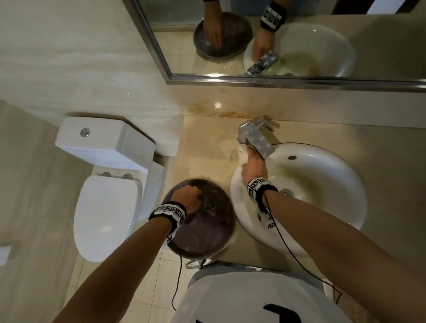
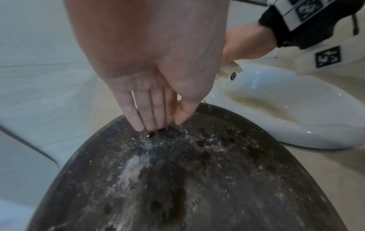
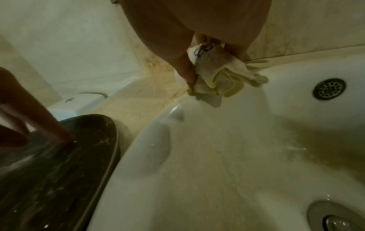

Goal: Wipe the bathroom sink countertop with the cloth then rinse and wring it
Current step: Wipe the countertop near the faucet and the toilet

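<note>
My right hand (image 1: 252, 163) grips a bunched pale yellow cloth (image 3: 221, 76) at the far left rim of the white sink (image 1: 329, 171), just below the metal faucet (image 1: 256, 135). The cloth (image 1: 242, 155) touches the beige countertop (image 1: 206, 142) by the faucet base. My left hand (image 2: 158, 109) has straight fingers, and their tips press on the inside of a dark round bowl (image 2: 197, 179) that sits on the counter left of the sink. The left hand (image 1: 186, 193) holds nothing.
A white toilet (image 1: 106, 190) stands left of the counter. A mirror (image 1: 275, 36) hangs above the backsplash and reflects both hands. The sink drain (image 3: 339, 218) and overflow hole (image 3: 329, 89) lie inside the stained basin.
</note>
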